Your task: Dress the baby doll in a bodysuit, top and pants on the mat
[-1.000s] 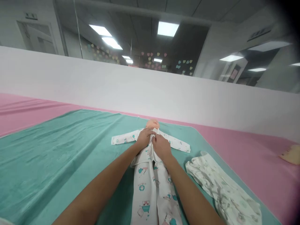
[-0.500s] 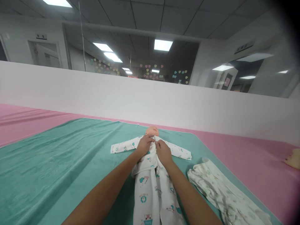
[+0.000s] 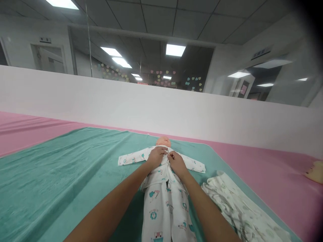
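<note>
Baby doll [image 3: 163, 141] lying on its back on a teal towel [image 3: 63, 174], head just above the collar of a white printed sleepsuit [image 3: 153, 210], sleeves spread flat to either side, legs running toward the lower edge of the view. Left hand [image 3: 156, 157] on the suit's chest, fingers [image 3: 161, 152] curled close together against the centre opening near the neck. Right hand [image 3: 177, 164] just beside it, fingertips [image 3: 171, 155] pinched narrow on the front edge of the suit, any fastening hidden beneath them. Both forearms reaching in from the bottom of the view. Crumpled white printed garment [image 3: 239, 208] near the suit's right side, across the towel's edge. Pink sheet [image 3: 254, 171] beneath the towel, beige object [image 3: 315, 172] cut off at its far right. Beyond, a low white partition [image 3: 151, 101] and glass wall dotted with paper hearts [image 3: 161, 75].
</note>
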### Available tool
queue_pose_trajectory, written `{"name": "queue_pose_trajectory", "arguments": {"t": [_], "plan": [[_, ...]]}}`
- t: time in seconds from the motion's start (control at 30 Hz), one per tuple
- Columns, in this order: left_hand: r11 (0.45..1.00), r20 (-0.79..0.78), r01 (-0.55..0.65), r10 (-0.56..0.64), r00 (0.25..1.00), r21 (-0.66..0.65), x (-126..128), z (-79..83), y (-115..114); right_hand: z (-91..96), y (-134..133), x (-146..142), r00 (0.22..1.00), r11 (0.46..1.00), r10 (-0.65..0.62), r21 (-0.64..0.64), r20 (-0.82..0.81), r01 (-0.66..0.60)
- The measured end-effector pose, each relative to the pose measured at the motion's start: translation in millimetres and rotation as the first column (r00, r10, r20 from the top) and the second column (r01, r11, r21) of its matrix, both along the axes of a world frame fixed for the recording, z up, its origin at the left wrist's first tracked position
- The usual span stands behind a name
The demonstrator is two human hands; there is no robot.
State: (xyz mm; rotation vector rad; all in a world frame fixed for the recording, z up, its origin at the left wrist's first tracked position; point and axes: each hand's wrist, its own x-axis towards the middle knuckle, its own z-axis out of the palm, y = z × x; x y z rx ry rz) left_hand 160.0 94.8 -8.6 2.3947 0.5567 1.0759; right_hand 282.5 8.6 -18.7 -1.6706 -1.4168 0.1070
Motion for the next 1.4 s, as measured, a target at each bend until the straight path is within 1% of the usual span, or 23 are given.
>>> {"name": "queue_pose_trajectory", "arguments": {"t": [0.13, 0.27, 0.37, 0.5, 0.57, 0.63, 0.73, 0.83, 0.9, 0.97, 1.03, 1.1, 1.17, 1.27, 1.4], "plan": [[0.999, -0.009, -0.02, 0.02, 1.0, -0.034, 3, -0.7, -1, -0.5, 2, -7, 0.995, 0.997, -0.074, 0.035, 0.06, 0.072], [0.996, -0.021, -0.042, 0.041, 0.999, -0.072, 4, 1.8, -2, -2.6, 2, -11, 0.975, 0.987, -0.156, 0.07, 0.159, 0.147], [0.996, -0.033, -0.02, 0.017, 0.999, -0.089, 3, 4.2, -3, -3.3, 3, -8, 0.966, 0.975, -0.221, 0.057, 0.135, 0.215], [0.997, -0.021, -0.017, 0.015, 1.0, -0.073, 3, 3.3, -6, -1.9, 2, -7, 0.967, 0.97, -0.243, 0.029, 0.079, 0.241], [0.999, 0.005, -0.026, 0.026, 1.0, -0.046, 1, 1.3, -9, -1.4, -5, -11, 0.966, 0.968, -0.25, 0.027, 0.069, 0.249], [1.0, 0.034, -0.025, 0.025, 0.999, -0.002, -5, -1.6, -14, -2.0, -17, -20, 0.963, 0.967, -0.254, 0.025, 0.093, 0.252], [0.999, 0.031, -0.011, 0.01, 0.999, 0.042, -20, -8.2, -24, -4.2, -41, -36, 0.949, 0.978, -0.205, 0.005, 0.238, 0.21], [0.999, -0.007, 0.018, -0.018, 1.0, 0.046, -37, -17.5, -37, -4.9, -60, -51, 0.903, 0.981, -0.154, -0.044, 0.4, 0.186], [0.998, -0.019, 0.036, -0.035, 0.999, 0.049, -45, -23.2, -44, -3.5, -66, -58, 0.885, 0.97, -0.168, -0.089, 0.434, 0.228], [0.998, -0.026, 0.037, -0.036, 0.999, 0.047, -49, -27.0, -48, -1.8, -66, -62, 0.876, 0.95, -0.199, -0.132, 0.44, 0.282], [0.999, -0.034, 0.033, -0.032, 0.999, 0.044, -49, -28.8, -48, -1.0, -63, -63, 0.862, 0.937, -0.219, -0.146, 0.458, 0.316], [0.998, -0.044, 0.033, -0.031, 0.999, 0.047, -49, -29.5, -47, -1.7, -62, -61, 0.851, 0.94, -0.215, -0.133, 0.479, 0.313], [0.998, -0.052, 0.036, -0.033, 0.998, 0.06, -48, -29.6, -46, -3.3, -62, -57, 0.852, 0.955, -0.196, -0.104, 0.485, 0.279], [0.996, -0.057, 0.035, -0.03, 0.998, 0.076, -49, -29.2, -46, -5.4, -64, -51, 0.872, 0.976, -0.154, -0.065, 0.464, 0.207], [0.998, -0.064, 0.03, -0.026, 0.998, 0.058, -51, -26.5, -49, -5.2, -66, -46, 0.907, 0.991, -0.092, -0.048, 0.411, 0.123]]}}
